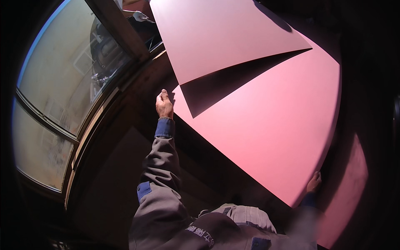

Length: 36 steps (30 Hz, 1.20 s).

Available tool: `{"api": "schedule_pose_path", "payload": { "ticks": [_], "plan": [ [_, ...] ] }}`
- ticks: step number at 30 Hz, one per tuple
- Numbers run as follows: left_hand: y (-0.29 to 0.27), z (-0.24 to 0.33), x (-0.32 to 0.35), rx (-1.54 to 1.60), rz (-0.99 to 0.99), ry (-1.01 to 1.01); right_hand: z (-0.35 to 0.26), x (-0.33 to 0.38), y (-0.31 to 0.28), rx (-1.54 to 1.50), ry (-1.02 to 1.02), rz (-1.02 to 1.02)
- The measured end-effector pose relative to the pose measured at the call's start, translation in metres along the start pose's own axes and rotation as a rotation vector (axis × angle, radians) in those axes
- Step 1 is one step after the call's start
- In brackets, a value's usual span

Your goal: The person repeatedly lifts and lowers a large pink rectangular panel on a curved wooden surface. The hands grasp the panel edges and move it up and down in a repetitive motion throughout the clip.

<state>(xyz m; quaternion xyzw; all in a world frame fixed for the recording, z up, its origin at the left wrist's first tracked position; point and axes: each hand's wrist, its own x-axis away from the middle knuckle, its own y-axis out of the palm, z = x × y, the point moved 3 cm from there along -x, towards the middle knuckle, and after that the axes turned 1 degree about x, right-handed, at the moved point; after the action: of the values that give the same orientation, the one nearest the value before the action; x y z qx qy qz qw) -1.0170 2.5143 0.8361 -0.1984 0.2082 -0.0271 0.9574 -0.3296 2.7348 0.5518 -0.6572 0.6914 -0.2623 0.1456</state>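
Observation:
A large pink sheet (271, 121) lies flat in front of me, lit by the sun. A second pink sheet (221, 33) stands lifted above it at the far end and casts a dark wedge of shadow on the lower one. My left hand (164, 104) is closed on the left corner of the lower sheet, with the grey sleeve and blue cuff stretched out. My right hand (314, 182) grips the sheet's near right edge; only the fingers and part of the wrist show.
A dusty window (62, 83) with a dark wooden frame (121, 29) runs along the left. A dark surface (121, 175) lies under my left arm. More pink material (346, 196) shows at the lower right. The right side is in deep shadow.

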Motion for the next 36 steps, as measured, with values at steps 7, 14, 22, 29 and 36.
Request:
{"api": "schedule_pose_path", "payload": {
  "ticks": [7,14,22,29,36],
  "plan": [
    [0.079,-0.061,-0.026,0.031,-0.412,-0.368,0.005,-0.003,0.004,0.023,-0.026,0.064],
    [0.127,-0.001,0.236,0.601,-0.794,-0.575,0.062,-0.016,0.011,-0.236,0.148,0.197],
    [0.076,0.020,0.462,0.647,-1.153,-0.662,0.058,0.086,-0.076,-1.081,0.384,-0.013],
    [-0.048,0.003,0.578,0.484,-1.265,-0.537,0.136,0.164,-0.133,-1.310,0.350,-0.140],
    [-0.104,-0.045,0.683,0.504,-1.354,-0.648,0.199,0.172,-0.169,-1.211,0.444,-0.122]
  ]
}}
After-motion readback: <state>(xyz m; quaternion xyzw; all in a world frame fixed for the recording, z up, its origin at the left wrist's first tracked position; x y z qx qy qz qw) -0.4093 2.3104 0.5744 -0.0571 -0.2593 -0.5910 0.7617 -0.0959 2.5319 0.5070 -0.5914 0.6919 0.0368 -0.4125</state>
